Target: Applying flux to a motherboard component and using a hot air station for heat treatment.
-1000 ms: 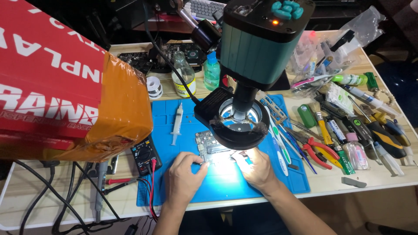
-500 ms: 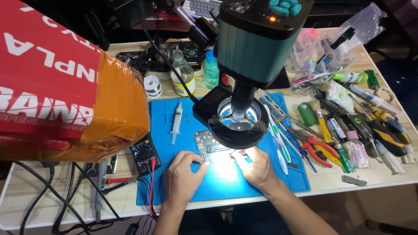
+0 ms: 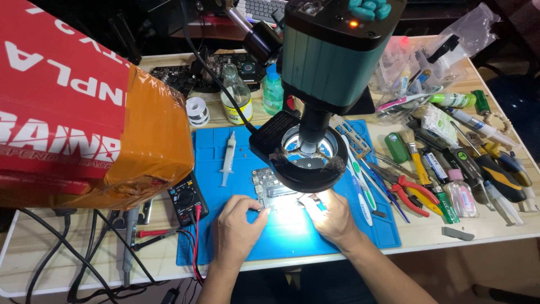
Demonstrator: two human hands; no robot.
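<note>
While both hands work under the lit ring lamp, notes go as follows.
Step in hand: steadying the small green-grey circuit board [image 3: 269, 187] on the blue silicone work mat [image 3: 208, 141] and working on it with a fine tool; judged from the pose only.
Doing it well: keep the board flat and pinned at its near edge, keep the tool tip inside the bright spot, rest both wrists on the mat, use small moves so tiny parts stay put.
Left hand [image 3: 236, 225]: fingers curled, nearly closed, fingertips touching the board's near-left edge; it presses rather than grips.
Right hand [image 3: 332, 217]: fingers pinched close around a thin blue-handled tool [image 3: 316, 202], tip aimed left at the board; glare hides the tip, contact cannot be told.
Board place: between the two hands, just ahead of the fingertips, under the dark green microscope head [image 3: 332, 50] and its black ring lamp [image 3: 306, 157].
Left of left hand: black multimeter with red and black leads [image 3: 185, 198], touching the mat's edge.
Ahead of left hand: clear plastic syringe [image 3: 227, 157] lying on the mat, apart from the board.
Right of right hand: red-handled pliers [image 3: 413, 188] among many tools spread on the table [image 3: 427, 236].
Far left: big red and orange taped box [image 3: 84, 124].
</note>
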